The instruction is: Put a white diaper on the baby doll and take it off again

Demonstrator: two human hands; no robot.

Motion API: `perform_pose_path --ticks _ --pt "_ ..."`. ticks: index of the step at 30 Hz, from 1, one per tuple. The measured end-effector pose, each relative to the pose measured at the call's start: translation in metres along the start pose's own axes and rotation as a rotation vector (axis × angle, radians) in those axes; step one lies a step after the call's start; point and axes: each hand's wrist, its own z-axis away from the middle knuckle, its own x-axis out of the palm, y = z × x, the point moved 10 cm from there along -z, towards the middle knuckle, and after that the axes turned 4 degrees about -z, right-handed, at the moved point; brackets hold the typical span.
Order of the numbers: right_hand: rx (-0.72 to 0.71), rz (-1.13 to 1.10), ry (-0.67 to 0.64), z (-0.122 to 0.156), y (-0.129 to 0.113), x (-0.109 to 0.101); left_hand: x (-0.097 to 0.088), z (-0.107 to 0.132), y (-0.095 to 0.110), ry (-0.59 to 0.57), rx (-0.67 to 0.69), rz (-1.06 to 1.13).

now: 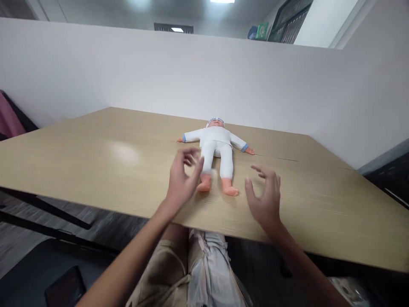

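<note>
A baby doll [216, 140] lies on its back on the wooden table [128, 179], head toward the wall and feet toward me. It wears a white top and white trousers with blue cuffs, plus a patterned cap; its arms are spread wide. My left hand [183, 172] hovers beside the doll's leg on the left, fingers curved and apart, slightly blurred. To the right of the doll's feet, my right hand [264, 194] is raised over the table with thumb and fingers apart. Neither hand holds anything.
White partition wall [191, 76] stands behind the table. Pale cloth or clear plastic [212, 268] lies across my lap. At lower left, a dark phone-like object [65, 288] rests on a black chair [32, 264]. Pink fabric [9, 115] hangs at the far left.
</note>
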Motion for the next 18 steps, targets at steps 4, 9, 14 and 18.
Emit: perform_pose_path --ticks 4,9,14,18 --pt "-0.171 0.019 0.051 0.089 -0.046 -0.049 -0.01 0.123 0.056 -0.161 0.149 0.075" --pt "0.104 -0.175 -0.179 0.191 -0.001 -0.039 0.025 0.247 0.033 -0.545 0.234 0.006" --pt "0.905 -0.369 -0.475 0.297 0.086 0.021 0.049 0.294 -0.086 -0.697 -0.518 -0.163" --pt "1.195 -0.642 -0.676 0.34 0.076 0.068 0.08 0.319 -0.131 -0.864 -0.83 -0.092"
